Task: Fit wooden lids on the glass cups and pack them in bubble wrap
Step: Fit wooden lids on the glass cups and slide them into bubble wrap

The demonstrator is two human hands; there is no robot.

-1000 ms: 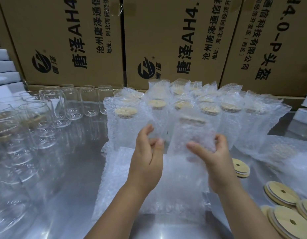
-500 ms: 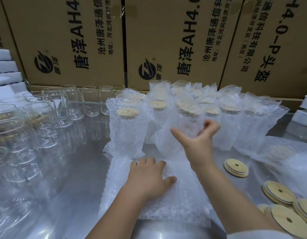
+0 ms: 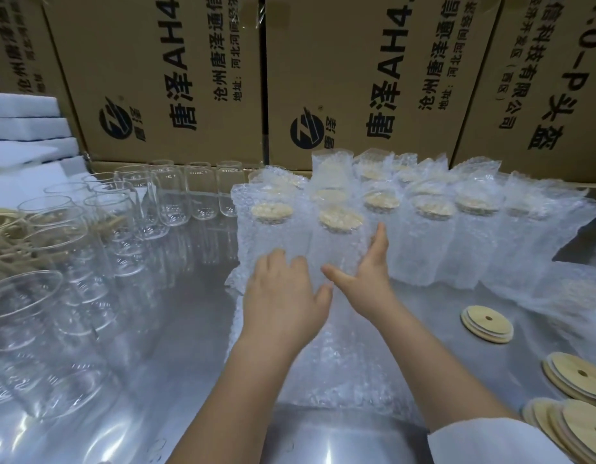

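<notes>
Head camera looks down on the front wrapped cup [image 3: 335, 252], upright in its bubble-wrap sleeve with a wooden lid [image 3: 340, 217] seated on the rim. I have the right hand [image 3: 368, 279] against that cup's right side, its fingers [image 3: 378, 242] straight and together, the thumb spread across the cup's near face. The left hand [image 3: 286, 293] is at the cup's lower left, fingers bent forward into the wrap. Their tips are hidden, so I cannot tell whether they pinch the film or only rest on it.

Behind the cup and to its right stand the other wrapped cups [image 3: 433, 229], packed close together. To its left are the bare glass cups [image 3: 169, 199]. In front of it a flat sheet of bubble wrap [image 3: 340, 363] lies on the surface [image 3: 189, 329], and well to its right are loose lids [image 3: 487, 319].

I expect the glass to be stiff, brittle and fairly weighty, while the sleeve is soft and likely to slide over it. I would hold it around mid-body between both palms, firmly enough to feel glass through the bubbles. I would avoid the slack top of the sleeve and the lid, which may only be pressed in. A tipped cup could knock over the ones beside it.
</notes>
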